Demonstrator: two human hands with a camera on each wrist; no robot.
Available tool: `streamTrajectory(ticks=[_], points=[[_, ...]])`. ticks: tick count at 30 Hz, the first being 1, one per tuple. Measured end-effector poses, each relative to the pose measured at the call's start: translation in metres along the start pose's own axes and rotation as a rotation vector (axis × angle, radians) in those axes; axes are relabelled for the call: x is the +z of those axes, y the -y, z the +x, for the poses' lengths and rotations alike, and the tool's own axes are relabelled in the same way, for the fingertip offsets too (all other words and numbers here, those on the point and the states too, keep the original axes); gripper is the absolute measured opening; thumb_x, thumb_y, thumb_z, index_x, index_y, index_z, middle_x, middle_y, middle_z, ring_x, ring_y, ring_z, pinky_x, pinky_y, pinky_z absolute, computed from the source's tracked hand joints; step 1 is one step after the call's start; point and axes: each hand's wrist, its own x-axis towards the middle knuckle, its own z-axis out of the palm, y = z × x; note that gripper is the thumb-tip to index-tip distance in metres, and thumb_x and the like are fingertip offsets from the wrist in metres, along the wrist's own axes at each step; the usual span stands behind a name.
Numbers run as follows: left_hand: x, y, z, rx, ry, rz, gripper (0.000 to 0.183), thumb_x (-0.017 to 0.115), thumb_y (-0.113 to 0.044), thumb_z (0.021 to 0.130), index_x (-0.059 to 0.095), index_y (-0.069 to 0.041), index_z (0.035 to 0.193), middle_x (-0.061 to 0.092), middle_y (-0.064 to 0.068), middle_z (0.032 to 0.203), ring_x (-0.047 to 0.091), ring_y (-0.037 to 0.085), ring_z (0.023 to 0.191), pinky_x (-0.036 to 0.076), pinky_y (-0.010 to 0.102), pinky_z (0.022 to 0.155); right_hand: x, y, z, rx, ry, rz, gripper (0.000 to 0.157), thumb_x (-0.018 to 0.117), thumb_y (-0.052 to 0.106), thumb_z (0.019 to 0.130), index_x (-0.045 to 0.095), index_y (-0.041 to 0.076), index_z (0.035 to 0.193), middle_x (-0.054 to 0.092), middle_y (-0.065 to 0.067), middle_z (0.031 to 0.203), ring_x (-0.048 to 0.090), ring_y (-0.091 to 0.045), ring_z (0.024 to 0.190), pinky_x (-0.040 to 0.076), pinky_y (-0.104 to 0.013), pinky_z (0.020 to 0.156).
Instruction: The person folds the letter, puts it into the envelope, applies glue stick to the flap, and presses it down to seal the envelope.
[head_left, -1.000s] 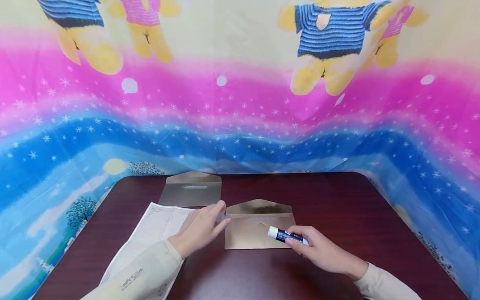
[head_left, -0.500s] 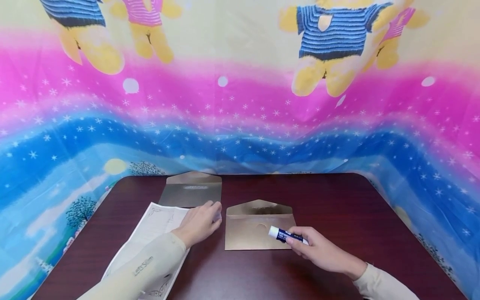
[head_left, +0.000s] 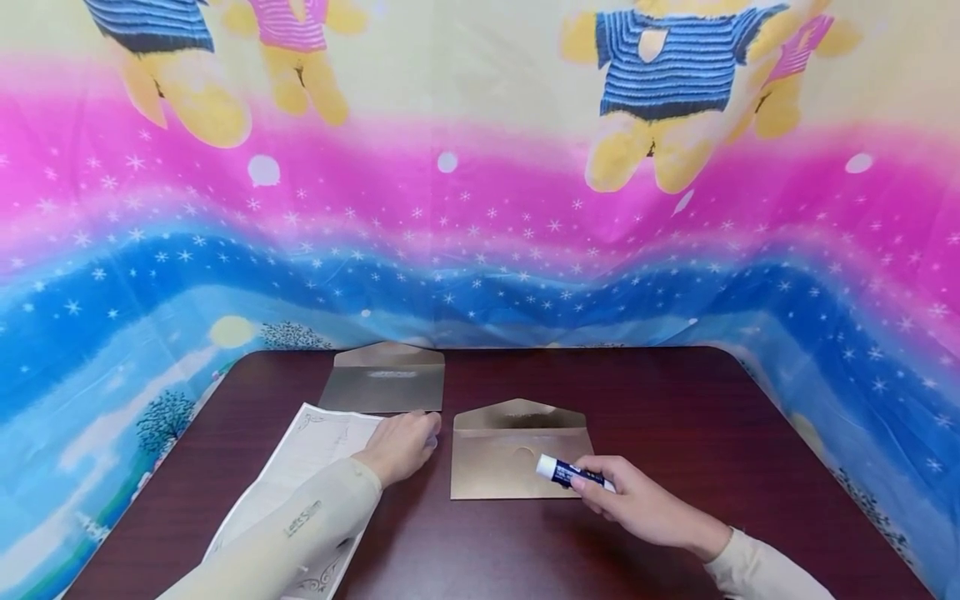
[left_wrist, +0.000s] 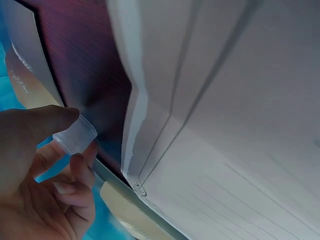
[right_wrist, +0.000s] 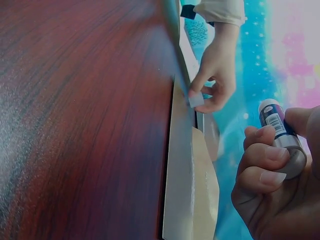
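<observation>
Person at a table (head_left: 675,400), both hands occupied. The right hand (head_left: 645,504) grips a glue stick (head_left: 570,473), thumb on one side and fingers curled round the other; the stick is tilted, its white end pointing leftward and slightly up, held above the right part of the near envelope (head_left: 491,471). The left hand (head_left: 401,446) pinches a translucent cap (left_wrist: 76,136) between thumb and fingers, the grip closed only to the cap's width; from the head view the fingers hide most of it, while both wrist views show it plainly. The near envelope lies gold and flat, its flap spread away from the person, a curved outline on its body. The far envelope (head_left: 386,390), darker, lies farther back and to the left, flap likewise spread, with a pale streak below the fold. A bordered sheet (head_left: 300,454) lies at the left, its far edge just by the far envelope; the left sleeve (head_left: 262,542), bearing dark lettering, passes over it. Behind hangs a printed backdrop (head_left: 480,208) with snowflakes and bears.
</observation>
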Motion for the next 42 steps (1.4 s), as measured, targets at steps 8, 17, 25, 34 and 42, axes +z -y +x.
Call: streamTrajectory(ticks=[8, 17, 25, 34, 42], points=[[0.002, 0.0, 0.001, -0.016, 0.015, 0.025, 0.011, 0.076, -0.008, 0.084, 0.066, -0.012, 0.084, 0.062, 0.002, 0.075, 0.062, 0.021, 0.068, 0.051, 0.039, 0.06, 0.0, 0.0, 0.0, 0.0, 0.002, 0.0, 0.02, 0.046, 0.016, 0.108, 0.06, 0.005, 0.1, 0.046, -0.02, 0.069, 0.04, 0.005, 0.056, 0.035, -0.019, 0.044], [-0.001, 0.0, 0.001, -0.014, 0.042, 0.026, 0.021, 0.08, -0.018, 0.084, 0.063, -0.008, 0.092, 0.063, 0.005, 0.08, 0.063, 0.025, 0.071, 0.052, 0.042, 0.063, 0.0, 0.0, 0.0, -0.013, 0.002, -0.002, 0.02, 0.045, 0.014, 0.108, 0.06, 0.006, 0.098, 0.046, -0.019, 0.069, 0.04, 0.006, 0.057, 0.035, -0.019, 0.044], [-0.018, -0.008, 0.007, -0.069, -0.07, 0.078, 0.037, 0.066, -0.043, 0.096, 0.062, -0.01, 0.113, 0.065, 0.006, 0.089, 0.069, 0.026, 0.078, 0.054, 0.041, 0.061, -0.002, 0.001, -0.001, 0.005, -0.01, 0.005, 0.021, 0.043, 0.015, 0.109, 0.06, 0.005, 0.1, 0.046, -0.021, 0.069, 0.039, 0.004, 0.056, 0.034, -0.021, 0.044], [-0.045, -0.06, 0.002, -0.038, -0.316, -0.123, 0.014, 0.07, -0.031, 0.094, 0.068, -0.018, 0.097, 0.066, -0.006, 0.083, 0.06, 0.011, 0.066, 0.046, 0.028, 0.054, 0.015, 0.007, 0.008, -0.022, -0.037, 0.161, 0.023, 0.034, 0.014, 0.111, 0.048, -0.003, 0.102, 0.04, -0.007, 0.068, 0.037, 0.002, 0.056, 0.03, -0.019, 0.041], [-0.047, -0.086, -0.011, -0.07, -0.182, -0.342, 0.007, 0.066, -0.031, 0.095, 0.07, -0.025, 0.095, 0.069, -0.013, 0.09, 0.064, 0.006, 0.078, 0.049, 0.026, 0.068, 0.026, 0.008, 0.012, -0.048, -0.087, 0.272, 0.023, 0.028, 0.016, 0.112, 0.039, -0.005, 0.109, 0.04, -0.001, 0.075, 0.033, 0.001, 0.053, 0.027, -0.017, 0.039]])
